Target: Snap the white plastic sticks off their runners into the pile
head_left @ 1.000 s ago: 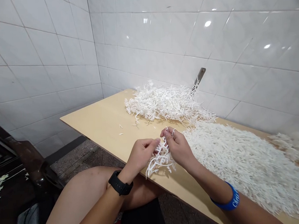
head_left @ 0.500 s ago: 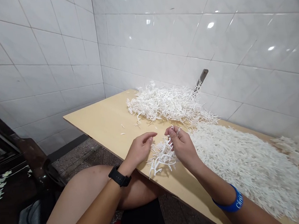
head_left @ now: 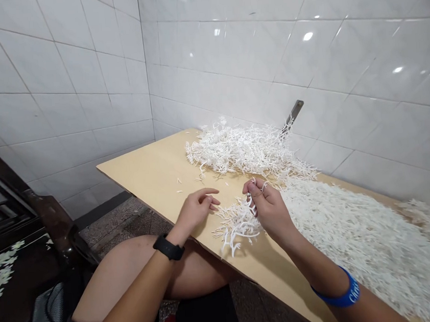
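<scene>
My right hand [head_left: 269,206] is closed on a white branched piece [head_left: 242,228] that hangs down over the board's near side. To its left, my left hand [head_left: 198,209] is over the board with its fingers apart and nothing seen in it. Small loose white bits [head_left: 228,216] lie between the two hands. Behind them a tangled heap of white branched pieces [head_left: 239,149] sits on the tan board [head_left: 138,166]. A wide layer of short white pieces [head_left: 356,234] spreads to the right of my right hand.
A metal strip [head_left: 293,116] leans by the tiled wall [head_left: 237,51] behind the heap. At the left stand a dark wooden chair [head_left: 53,221] and a mesh item [head_left: 47,315]. My bare knee [head_left: 116,276] is beside the board's near edge.
My left hand has moved slightly left, away from my right hand, and its fingers have spread. My right hand still holds the branched piece. The view has shifted slightly.
</scene>
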Demonstrator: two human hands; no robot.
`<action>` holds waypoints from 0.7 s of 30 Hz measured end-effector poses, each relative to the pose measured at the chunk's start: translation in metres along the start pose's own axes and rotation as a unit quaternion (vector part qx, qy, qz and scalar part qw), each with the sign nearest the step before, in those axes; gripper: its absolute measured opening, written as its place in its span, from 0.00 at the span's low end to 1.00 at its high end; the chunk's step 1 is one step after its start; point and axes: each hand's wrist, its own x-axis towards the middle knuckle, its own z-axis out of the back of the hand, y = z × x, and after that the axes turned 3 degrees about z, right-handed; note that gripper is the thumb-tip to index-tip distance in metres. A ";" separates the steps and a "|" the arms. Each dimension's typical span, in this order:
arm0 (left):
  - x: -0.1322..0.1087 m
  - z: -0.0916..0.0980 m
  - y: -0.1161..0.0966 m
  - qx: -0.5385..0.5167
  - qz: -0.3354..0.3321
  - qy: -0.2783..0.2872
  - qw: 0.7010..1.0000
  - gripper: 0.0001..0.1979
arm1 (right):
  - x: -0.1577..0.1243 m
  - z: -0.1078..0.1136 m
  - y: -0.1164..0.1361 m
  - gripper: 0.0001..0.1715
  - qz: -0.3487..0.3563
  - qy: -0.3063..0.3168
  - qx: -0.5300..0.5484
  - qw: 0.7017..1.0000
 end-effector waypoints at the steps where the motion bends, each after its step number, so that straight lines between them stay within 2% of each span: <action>1: -0.002 -0.004 0.000 0.008 -0.012 0.009 1.000 0.12 | 0.001 -0.001 0.000 0.18 -0.008 0.000 -0.002 1.000; 5: -0.016 -0.023 -0.015 0.039 -0.090 0.042 0.994 0.14 | 0.005 -0.005 -0.009 0.18 -0.020 -0.002 -0.029 0.999; 7: -0.022 -0.028 -0.024 0.023 -0.093 0.076 0.993 0.16 | 0.006 -0.008 -0.014 0.18 -0.015 -0.005 -0.044 0.999; 9: -0.026 -0.031 -0.030 0.014 -0.088 0.075 0.993 0.16 | 0.005 -0.010 -0.017 0.17 -0.003 -0.005 -0.060 0.998; 12: -0.024 -0.029 -0.029 0.027 -0.082 -0.013 0.996 0.16 | 0.001 -0.013 -0.015 0.18 0.018 0.018 -0.070 0.997; 14: -0.016 -0.023 -0.022 0.026 -0.065 -0.100 0.993 0.17 | -0.003 -0.013 -0.010 0.18 0.029 0.029 -0.069 0.997; 16: -0.008 -0.014 -0.013 0.020 -0.044 -0.149 0.988 0.16 | -0.005 -0.011 -0.006 0.18 0.034 0.020 -0.064 0.997; 17: -0.004 -0.009 -0.008 0.021 -0.037 -0.146 0.988 0.16 | -0.006 -0.010 -0.004 0.18 0.033 0.014 -0.059 0.998; 18: -0.001 -0.006 -0.004 0.028 -0.039 -0.120 0.992 0.14 | -0.005 -0.009 -0.004 0.18 0.030 0.007 -0.050 0.998; 21: -0.001 -0.003 0.002 0.078 -0.066 -0.005 0.995 0.12 | -0.002 -0.006 -0.007 0.18 0.017 -0.003 -0.020 1.000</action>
